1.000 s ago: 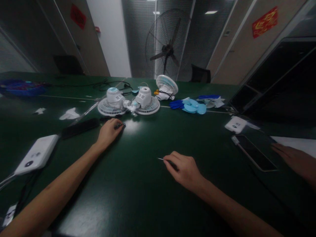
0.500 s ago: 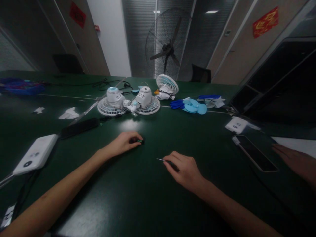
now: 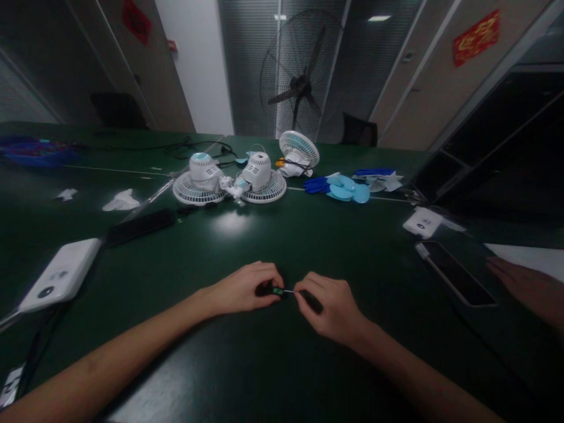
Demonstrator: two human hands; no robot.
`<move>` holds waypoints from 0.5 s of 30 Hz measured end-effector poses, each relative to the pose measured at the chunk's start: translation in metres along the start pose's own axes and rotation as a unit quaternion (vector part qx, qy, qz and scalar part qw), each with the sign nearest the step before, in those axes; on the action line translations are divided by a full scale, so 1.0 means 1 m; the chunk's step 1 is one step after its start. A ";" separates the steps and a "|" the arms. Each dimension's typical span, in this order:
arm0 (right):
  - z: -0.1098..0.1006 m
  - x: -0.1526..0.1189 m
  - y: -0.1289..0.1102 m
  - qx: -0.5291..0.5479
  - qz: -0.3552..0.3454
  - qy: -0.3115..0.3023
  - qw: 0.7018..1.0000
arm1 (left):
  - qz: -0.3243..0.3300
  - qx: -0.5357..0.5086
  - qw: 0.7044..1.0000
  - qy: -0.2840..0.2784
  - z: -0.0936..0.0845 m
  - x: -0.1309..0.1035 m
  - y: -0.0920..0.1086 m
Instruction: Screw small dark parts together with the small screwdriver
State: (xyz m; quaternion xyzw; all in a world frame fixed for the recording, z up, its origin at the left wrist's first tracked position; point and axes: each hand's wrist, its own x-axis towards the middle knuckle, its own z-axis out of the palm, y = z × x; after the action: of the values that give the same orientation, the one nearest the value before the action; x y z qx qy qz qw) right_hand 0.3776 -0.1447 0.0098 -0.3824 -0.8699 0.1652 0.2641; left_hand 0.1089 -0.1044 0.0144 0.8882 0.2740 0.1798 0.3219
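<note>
Near the middle of the dark green table (image 3: pixel 247 364), my left hand (image 3: pixel 247 288) pinches a small green part (image 3: pixel 277 291) between thumb and fingers. Just to its right, my right hand (image 3: pixel 328 302) holds a thin tool with a dark handle and a metal shaft (image 3: pixel 288 291). The shaft points left, and its tip is at the small green part; whether they touch is too small to tell. My fingers partly hide both the part and the handle.
Beyond my hands stand white fans (image 3: pixel 205 179), light blue fan blades (image 3: pixel 348 189) and blue gloves (image 3: pixel 315 185). A white device (image 3: pixel 61 275) lies left, a phone (image 3: pixel 456 274) right. Another person's hand (image 3: pixel 524 288) rests at the right edge.
My left hand has moved right and nearer to me with the small green part, up to the tool's tip. My right hand has barely moved.
</note>
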 end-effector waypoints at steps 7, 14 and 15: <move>-0.002 -0.001 -0.001 0.004 0.007 0.008 1.000 | -0.005 -0.005 1.000 -0.002 0.000 0.000 0.002; -0.003 0.001 -0.003 0.000 0.010 0.006 1.000 | -0.001 0.001 1.000 0.003 0.000 0.001 0.003; -0.003 0.001 -0.003 -0.002 0.008 0.002 1.000 | -0.001 0.000 1.000 0.003 -0.001 0.001 0.003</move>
State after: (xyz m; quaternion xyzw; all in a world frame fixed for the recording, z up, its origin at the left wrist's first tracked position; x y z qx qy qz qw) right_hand 0.3769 -0.1453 0.0138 -0.3904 -0.8664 0.1651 0.2638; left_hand 0.1104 -0.1057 0.0171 0.8876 0.2759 0.1815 0.3210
